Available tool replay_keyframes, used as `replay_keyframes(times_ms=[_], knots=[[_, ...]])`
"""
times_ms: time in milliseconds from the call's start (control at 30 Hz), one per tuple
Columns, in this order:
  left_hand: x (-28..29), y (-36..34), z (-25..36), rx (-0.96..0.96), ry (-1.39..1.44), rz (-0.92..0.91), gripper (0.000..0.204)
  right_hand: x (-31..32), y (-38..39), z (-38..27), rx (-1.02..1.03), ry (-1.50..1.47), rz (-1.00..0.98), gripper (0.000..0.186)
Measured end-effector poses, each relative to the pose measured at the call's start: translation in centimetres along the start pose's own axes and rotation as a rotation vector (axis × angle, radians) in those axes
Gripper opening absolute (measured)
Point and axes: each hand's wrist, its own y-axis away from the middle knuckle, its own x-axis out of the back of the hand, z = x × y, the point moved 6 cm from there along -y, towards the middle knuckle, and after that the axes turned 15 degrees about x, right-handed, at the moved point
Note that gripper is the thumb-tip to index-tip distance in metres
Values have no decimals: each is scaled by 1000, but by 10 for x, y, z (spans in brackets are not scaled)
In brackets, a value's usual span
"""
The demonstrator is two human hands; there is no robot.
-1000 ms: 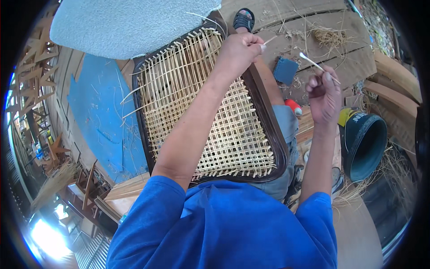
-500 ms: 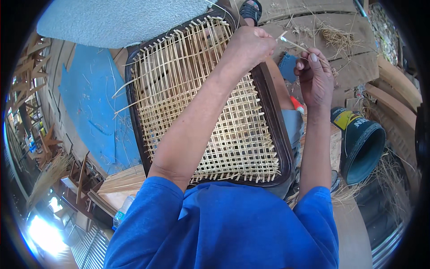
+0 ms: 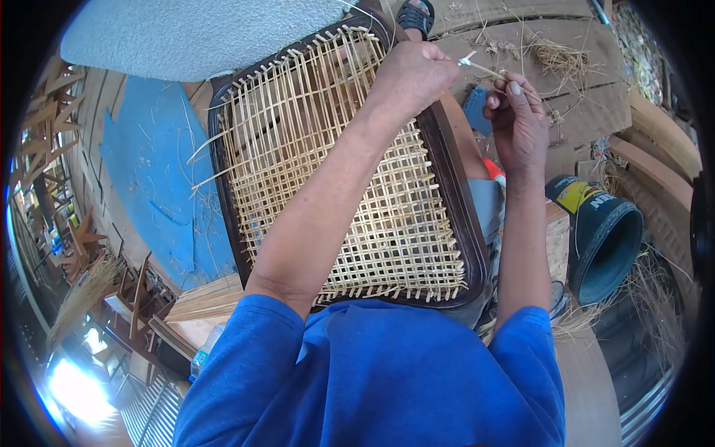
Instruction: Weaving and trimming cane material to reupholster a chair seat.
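Note:
In front of me a dark brown wooden frame (image 3: 456, 195) holds an open weave of pale cane strips (image 3: 387, 246), denser in the near half and looser at the far end. Above its far right edge, my left hand (image 3: 418, 73) is closed in a pinch on a thin cane strip, largely hidden by the fingers. A little to the right, my right hand (image 3: 521, 123) pinches a thin pale cane strip (image 3: 485, 71). That strip's whitish tip reaches close to my left fingertips; whether both hands hold one strip is unclear.
A blue sheet (image 3: 153, 179) strewn with fibre scraps lies left. Cane shavings (image 3: 562, 61) sit on boards at far right. A dark bucket (image 3: 607, 246) lies tipped beside my right forearm. A sandalled foot (image 3: 415, 18) shows beyond the frame, a white textured surface (image 3: 208, 37) at far left.
My right hand has moved slightly left and up, bringing the strip's whitish tip nearer my left fingers. My left hand has hardly moved.

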Motion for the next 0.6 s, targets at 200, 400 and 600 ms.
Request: replay_keyframes(times_ms=[200,400,600], knots=[[0,3,2,-22,-56,17,22,8,-3,-6,41,3,61,15],[0,3,4,-20,-128,14,24,11,-2,-9,41,30,64,14],[4,3,3,33,-145,25,24,6,3,-9,56,-53,39,15]])
